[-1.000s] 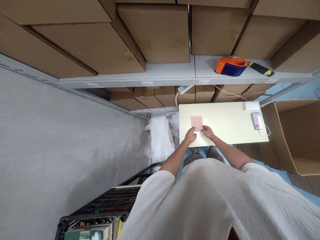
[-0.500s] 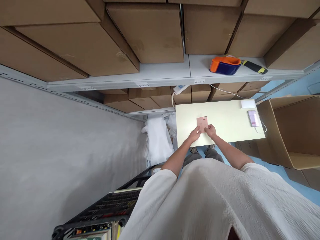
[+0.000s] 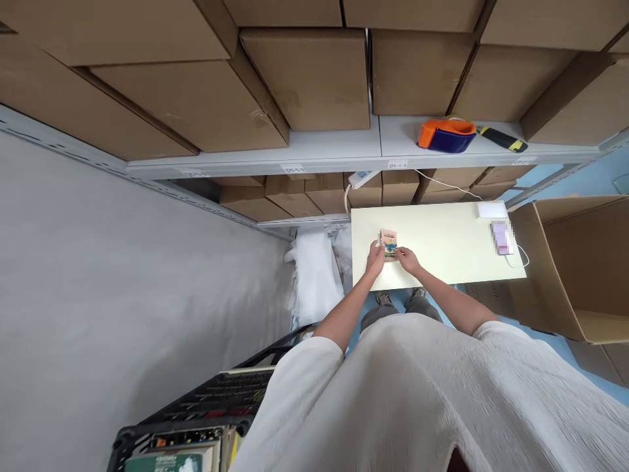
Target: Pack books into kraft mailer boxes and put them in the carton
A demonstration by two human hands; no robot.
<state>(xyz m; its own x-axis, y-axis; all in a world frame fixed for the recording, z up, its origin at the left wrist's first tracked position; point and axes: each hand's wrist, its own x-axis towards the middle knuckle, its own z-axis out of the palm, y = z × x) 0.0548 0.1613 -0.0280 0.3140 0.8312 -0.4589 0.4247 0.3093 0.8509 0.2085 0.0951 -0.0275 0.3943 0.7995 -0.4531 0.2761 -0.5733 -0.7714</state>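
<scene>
A small pink book point(image 3: 388, 240), its front printed with dark lettering and a blue-green picture, is held over the pale yellow tabletop point(image 3: 442, 242). My left hand point(image 3: 375, 257) closes on its left edge, thumb lying along the side. At the lower right edge, my right hand point(image 3: 407, 259) pinches the book between thumb and fingers. The underside of the book and some fingertips are hidden.
A phone point(image 3: 501, 237) with a cable and a white block point(image 3: 492, 210) sit on the table's right. An open carton point(image 3: 580, 262) stands beyond. Shelves of boxes point(image 3: 309, 78) rise ahead, with a tape dispenser point(image 3: 447, 136) and a cutter point(image 3: 502, 139). Lower left is a black book crate point(image 3: 196, 410).
The plain pink side with a small red-framed mark has given way to the printed picture side. Both hands have shifted slightly left with the book, and the view has tilted a little.
</scene>
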